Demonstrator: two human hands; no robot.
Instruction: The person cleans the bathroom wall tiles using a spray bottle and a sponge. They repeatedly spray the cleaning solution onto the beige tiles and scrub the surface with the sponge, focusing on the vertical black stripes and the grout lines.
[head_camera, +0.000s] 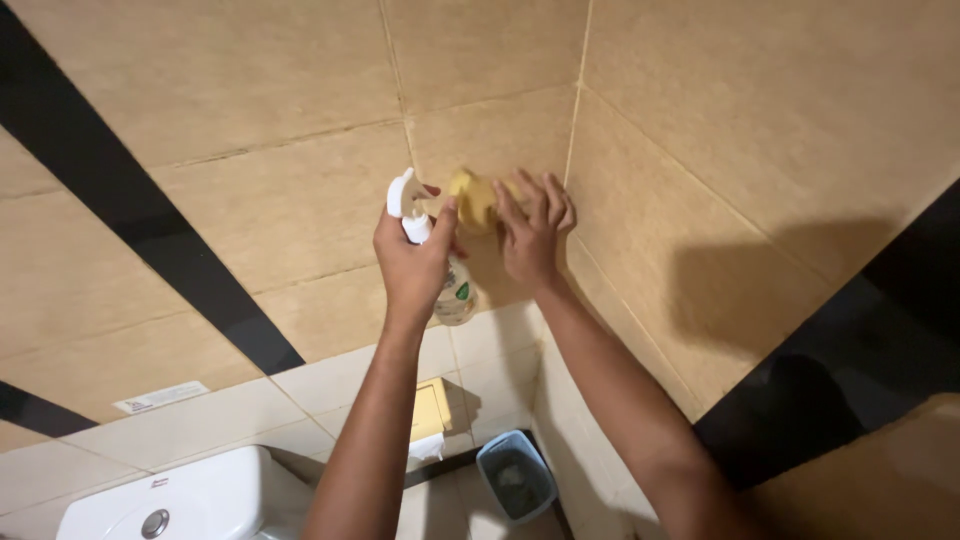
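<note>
Left hand (415, 262) is wrapped around the neck of a spray bottle (440, 265), light, rigid, likely slick. Right hand (533, 238) presses a soft yellow cloth (472, 198) flat against the wall tile (290, 200).

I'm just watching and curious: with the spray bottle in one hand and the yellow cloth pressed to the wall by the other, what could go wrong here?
The spray bottle in the left hand points toward the right hand, so spray may wet those fingers rather than the tile wall. The yellow cloth is only pressed under fingertips near the corner; it could slip and drop toward the blue bin or toilet tank below.
</note>
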